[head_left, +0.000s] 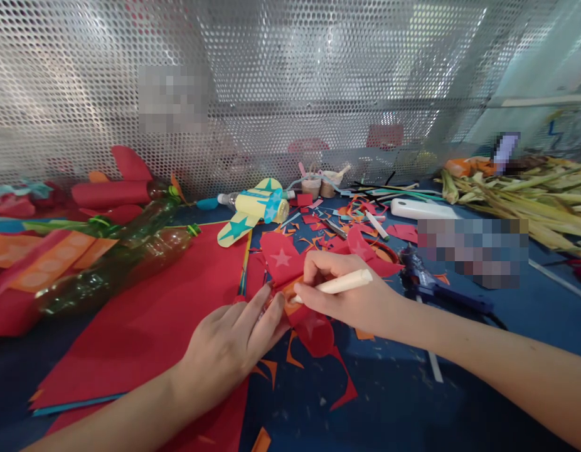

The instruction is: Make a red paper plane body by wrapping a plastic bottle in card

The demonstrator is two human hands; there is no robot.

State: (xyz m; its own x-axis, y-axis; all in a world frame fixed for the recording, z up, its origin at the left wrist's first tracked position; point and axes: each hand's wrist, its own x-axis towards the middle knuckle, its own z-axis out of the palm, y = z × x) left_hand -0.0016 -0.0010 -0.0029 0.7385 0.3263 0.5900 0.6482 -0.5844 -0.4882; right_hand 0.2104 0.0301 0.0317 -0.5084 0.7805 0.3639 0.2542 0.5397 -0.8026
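A red toy plane [314, 336] with pale stars on its wings lies in the middle of the blue table. It looks like paper-covered plastic bottle, and an orange strip [293, 295] runs across its body. My left hand [229, 336] grips the near end of the plane, its fingers bent around the body. In my right hand [344, 279], a white marker [347, 282] is pinched between thumb and fingers. The marker's tip rests at the orange strip; the exact contact is hidden by my fingers. Part of the body is covered by both hands.
Red sheets [154, 314] and green plastic bottles [116, 270] lie left. Behind are a yellow toy plane [260, 207] and two small pots [330, 184]. Paper scraps [319, 220] are scattered around. A glue gun [441, 289] and corn husks [530, 194] lie right; perforated metal [271, 75] stands behind.
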